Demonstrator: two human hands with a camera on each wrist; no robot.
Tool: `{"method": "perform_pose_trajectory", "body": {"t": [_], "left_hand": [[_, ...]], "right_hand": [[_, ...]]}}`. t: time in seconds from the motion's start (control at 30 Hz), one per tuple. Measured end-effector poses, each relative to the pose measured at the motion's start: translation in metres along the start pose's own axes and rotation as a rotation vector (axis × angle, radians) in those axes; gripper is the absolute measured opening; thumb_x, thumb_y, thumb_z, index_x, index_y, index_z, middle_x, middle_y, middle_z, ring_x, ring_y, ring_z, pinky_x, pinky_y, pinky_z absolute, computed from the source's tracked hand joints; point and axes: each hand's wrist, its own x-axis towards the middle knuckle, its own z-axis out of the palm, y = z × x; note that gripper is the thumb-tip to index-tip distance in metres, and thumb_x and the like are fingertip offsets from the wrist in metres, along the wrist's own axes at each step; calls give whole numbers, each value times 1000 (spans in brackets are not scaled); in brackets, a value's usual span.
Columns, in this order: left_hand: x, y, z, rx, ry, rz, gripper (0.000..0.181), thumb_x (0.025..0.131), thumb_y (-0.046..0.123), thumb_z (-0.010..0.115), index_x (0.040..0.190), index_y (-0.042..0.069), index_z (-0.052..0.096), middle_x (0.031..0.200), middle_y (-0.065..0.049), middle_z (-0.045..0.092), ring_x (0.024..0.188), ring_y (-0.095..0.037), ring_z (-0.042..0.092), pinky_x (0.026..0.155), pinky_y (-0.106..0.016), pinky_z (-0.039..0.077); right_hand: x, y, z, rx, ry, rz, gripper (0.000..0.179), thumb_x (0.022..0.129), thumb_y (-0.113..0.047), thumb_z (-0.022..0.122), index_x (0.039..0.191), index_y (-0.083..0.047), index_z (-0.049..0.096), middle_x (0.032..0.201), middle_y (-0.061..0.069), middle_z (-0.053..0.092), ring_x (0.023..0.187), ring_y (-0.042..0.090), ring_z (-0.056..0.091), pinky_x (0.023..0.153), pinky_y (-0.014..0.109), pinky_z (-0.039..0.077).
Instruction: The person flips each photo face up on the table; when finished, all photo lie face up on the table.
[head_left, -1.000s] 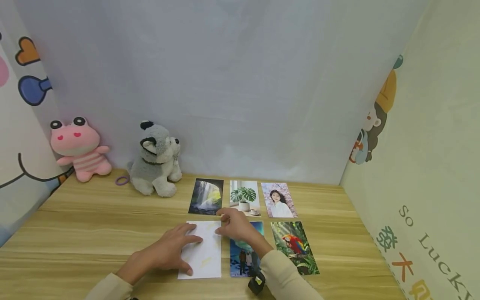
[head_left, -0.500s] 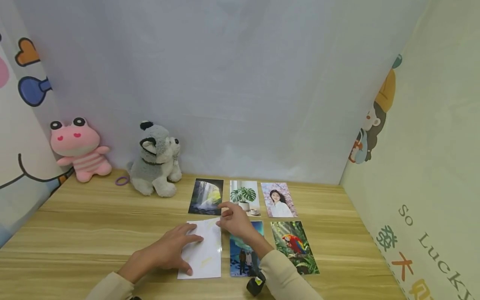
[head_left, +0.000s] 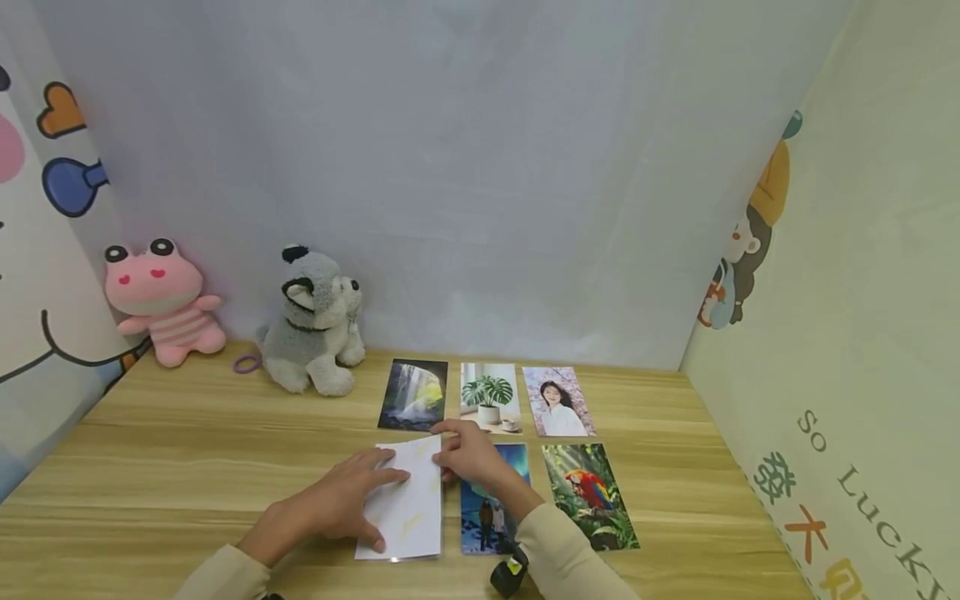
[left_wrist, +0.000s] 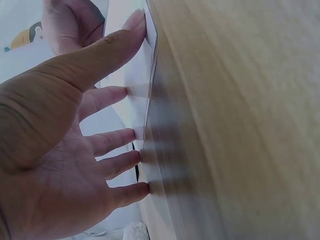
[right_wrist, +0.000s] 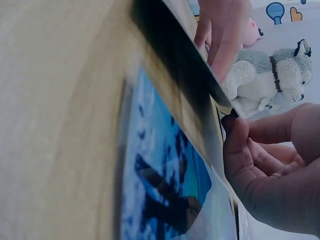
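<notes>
A white-backed photo card (head_left: 405, 512) with faint yellow marks lies face down, its right edge raised off the table. My right hand (head_left: 476, 460) pinches that edge near the far corner between thumb and forefinger; the right wrist view shows the card's dark underside (right_wrist: 172, 55). On the card's left part rests my left hand (head_left: 341, 498), its fingers spread and thumb near the front corner. Under my right forearm lies a blue photo of two figures (head_left: 491, 517), partly covered. Just beyond the hands are a waterfall photo (head_left: 412, 396) and a potted-plant photo (head_left: 489, 392).
A portrait photo (head_left: 558, 402) and a parrot photo (head_left: 591, 496) lie on the right of the wooden table (head_left: 187, 450). Along the back sit a grey plush dog (head_left: 311, 325), a purple ring (head_left: 246, 363) and a pink plush toy (head_left: 165, 300). Cloth walls enclose the table.
The card lay flat a second ago; its right edge has come up, with my right hand pinching it. My left hand has stayed in nearly the same place.
</notes>
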Motion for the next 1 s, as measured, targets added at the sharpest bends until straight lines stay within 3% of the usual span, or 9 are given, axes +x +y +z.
{"method": "perform_pose_trajectory", "body": {"t": [0.17,0.33,0.63,0.77,1.0], "left_hand": [[1,0,-1,0,-14,-4,88,61,38,93,136,8,59,149,-29,42,138,-51,38,107,-67,35],[2,2,-3,-67,-37,-13,83,68,37,91,139,9,57,151,-29,39,138,-53,38,107,-67,36],[4,12,-4,-245,28,51,65,92,51,66,139,7,58,151,-28,43,137,-53,40,104,-70,36],[5,16,2,-234,113,103,69,88,49,72,144,13,54,150,-28,43,136,-53,42,102,-68,40],[8,22,11,-93,234,197,94,73,47,86,152,20,42,151,-26,42,133,-49,47,93,-58,49]], "right_hand": [[0,3,-1,48,0,2,42,91,6,63,133,0,58,70,5,63,53,13,58,57,31,56],[-1,3,-4,127,3,9,43,91,7,63,133,3,57,72,4,64,55,12,58,56,30,55],[2,1,-14,358,39,20,45,90,9,58,135,11,51,67,-2,59,56,9,56,57,23,50],[2,0,-16,441,68,18,47,89,7,58,135,13,49,70,-3,62,58,7,56,59,22,50],[1,-4,-20,533,114,20,49,89,8,57,135,15,46,74,-1,66,60,7,59,61,22,52]]}}
